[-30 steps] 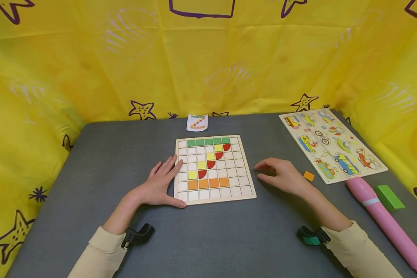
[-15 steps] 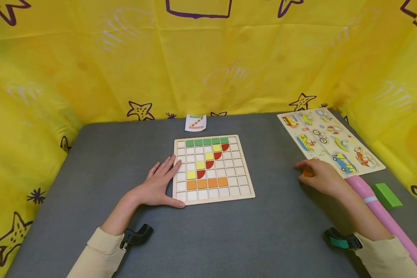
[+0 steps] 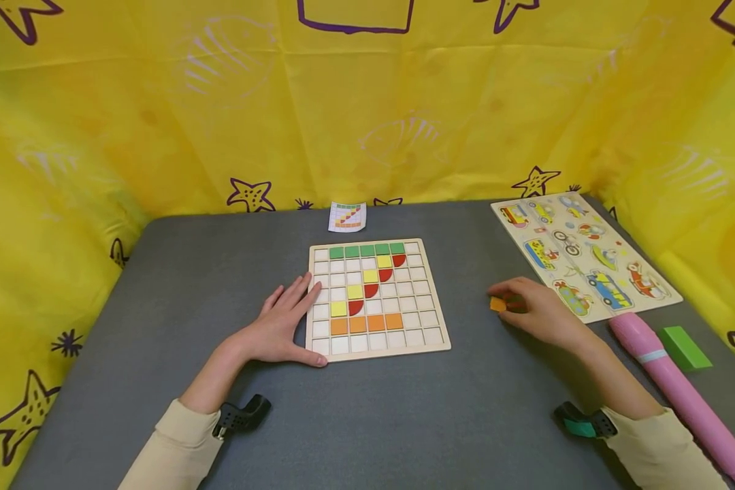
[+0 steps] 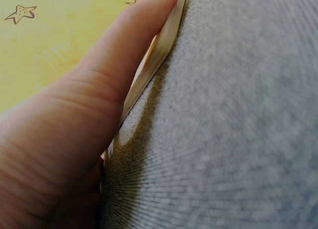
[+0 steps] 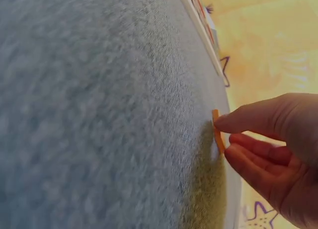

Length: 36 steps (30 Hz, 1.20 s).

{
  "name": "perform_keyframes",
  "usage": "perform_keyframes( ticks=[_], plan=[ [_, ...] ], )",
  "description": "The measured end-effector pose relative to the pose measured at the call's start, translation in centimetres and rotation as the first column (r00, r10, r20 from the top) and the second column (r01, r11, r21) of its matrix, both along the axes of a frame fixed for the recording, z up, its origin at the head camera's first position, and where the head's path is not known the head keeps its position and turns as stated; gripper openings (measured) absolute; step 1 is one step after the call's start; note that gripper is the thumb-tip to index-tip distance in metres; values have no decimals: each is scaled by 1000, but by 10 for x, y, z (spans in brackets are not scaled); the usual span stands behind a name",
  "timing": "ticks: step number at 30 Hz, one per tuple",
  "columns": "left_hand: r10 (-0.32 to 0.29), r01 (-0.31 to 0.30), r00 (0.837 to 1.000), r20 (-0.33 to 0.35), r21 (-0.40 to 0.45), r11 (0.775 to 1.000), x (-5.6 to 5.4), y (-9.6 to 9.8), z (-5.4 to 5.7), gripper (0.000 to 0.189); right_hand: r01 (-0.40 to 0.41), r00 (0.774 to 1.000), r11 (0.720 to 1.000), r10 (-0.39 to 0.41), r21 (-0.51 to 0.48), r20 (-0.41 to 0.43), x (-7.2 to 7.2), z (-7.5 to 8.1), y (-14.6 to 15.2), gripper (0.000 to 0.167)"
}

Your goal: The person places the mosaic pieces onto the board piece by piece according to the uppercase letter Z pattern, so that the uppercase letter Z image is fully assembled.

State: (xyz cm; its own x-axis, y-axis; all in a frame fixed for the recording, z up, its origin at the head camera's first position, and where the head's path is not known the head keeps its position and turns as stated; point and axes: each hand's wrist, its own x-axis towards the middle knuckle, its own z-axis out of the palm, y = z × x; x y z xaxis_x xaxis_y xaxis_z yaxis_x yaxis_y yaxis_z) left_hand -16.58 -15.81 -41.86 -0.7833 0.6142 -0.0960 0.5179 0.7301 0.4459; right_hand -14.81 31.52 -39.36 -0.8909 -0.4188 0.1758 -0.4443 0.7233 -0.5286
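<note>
A wooden grid board (image 3: 439, 299) lies on the dark grey table, holding a green row, stepped yellow squares with red quarter-circles, and several orange squares in a lower row. My left hand (image 3: 275, 335) rests at its left edge with fingers spread, the thumb near the front corner; in the left wrist view that thumb lies along the board's edge (image 4: 158, 55). Right of the board, my right hand (image 3: 542, 313) pinches an orange square tile (image 3: 497, 304) between thumb and fingertips. In the right wrist view the tile (image 5: 217, 134) is seen edge-on, close to the table.
Behind the board lies a small pattern card (image 3: 347, 217). A picture puzzle board (image 3: 578, 258) lies at the right, with a pink microphone-like stick (image 3: 680, 381) and a green block (image 3: 686, 348) nearer me. A yellow cloth (image 3: 367, 102) hangs around the table.
My right hand reached right to the orange tile beside the puzzle board, picked it up, and has come back left with it. The left hand and grid board have stayed put.
</note>
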Motion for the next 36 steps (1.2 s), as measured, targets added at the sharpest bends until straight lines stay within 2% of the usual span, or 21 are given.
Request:
perform_keyframes(
  ticks=[5, 12, 15, 28, 36],
  plan=[
    [-2, 1, 1000, -2, -6, 1000, 0, 0, 0, 127, 56, 998, 998, -57, 38, 40, 0, 3, -1, 38],
    [0, 0, 1000, -1, -8, 1000, -1, 0, -1, 127, 73, 997, 996, -74, 47, 22, -3, 0, -7, 33],
    [1, -1, 1000, -2, -8, 1000, 0, 0, -1, 127, 62, 997, 997, -64, 36, 41, -5, -1, -16, 32],
    [3, -3, 1000, 8, 3, 1000, 1, 1, 3, 126, -76, 993, 995, 82, -66, 85, -11, 1, -72, 30],
    [4, -4, 1000, 10, -1, 1000, 1, 1, 3, 126, -197, 973, 977, 205, -75, 109, -12, 1, -101, 27]
  ],
)
